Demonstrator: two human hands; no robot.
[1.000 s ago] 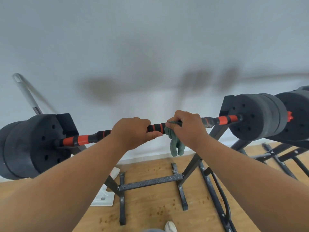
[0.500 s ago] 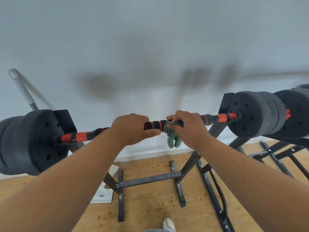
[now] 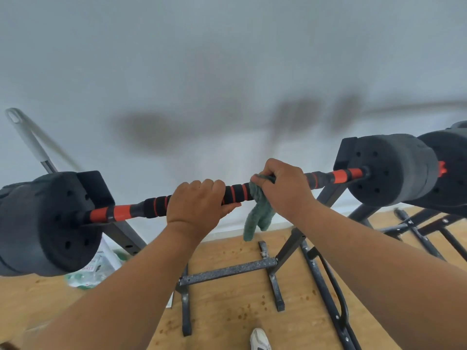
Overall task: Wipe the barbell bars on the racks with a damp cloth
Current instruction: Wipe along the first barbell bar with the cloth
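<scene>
**Green cloth clamped on the barbell bar, both hands gripping**

Wooden floor (image 3: pixel 227 317) fills the bottom of the view, speckled with small dark spots, and a white shoe (image 3: pixel 259 340) pokes in at 6 o'clock. On the floor stands the grey speckled rack base (image 3: pixel 227 272), its crossbar and feet just beyond the shoe, with a slanted upright rising toward 1 o'clock. At 8 o'clock a crumpled clear plastic bag (image 3: pixel 94 270) with green print lies on the floor, partly behind the left weight.

Two bare forearms reach up from the lower corners to the barbell bar (image 3: pixel 237 192), which runs across the middle, tilted slightly up to the right, with black foam grips banded in orange. The left hand (image 3: pixel 199 204) is curled over the bar from above, thumb underneath, holding it just left of centre. The right hand (image 3: pixel 284 189) is closed round the bar a little to the right, with a green cloth (image 3: pixel 259 214) pinched between fingers and bar; the loose end of the cloth hangs down below the bar, between the two hands.

Black weight plates (image 3: pixel 48 223) sit on the bar's left end at 9 o'clock, and another black stack (image 3: pixel 390 170) on its right end at 3 o'clock. Behind, a grey-white handle (image 3: pixel 27 137) leans against the pale wall (image 3: pixel 227 59) at 10 o'clock.
</scene>
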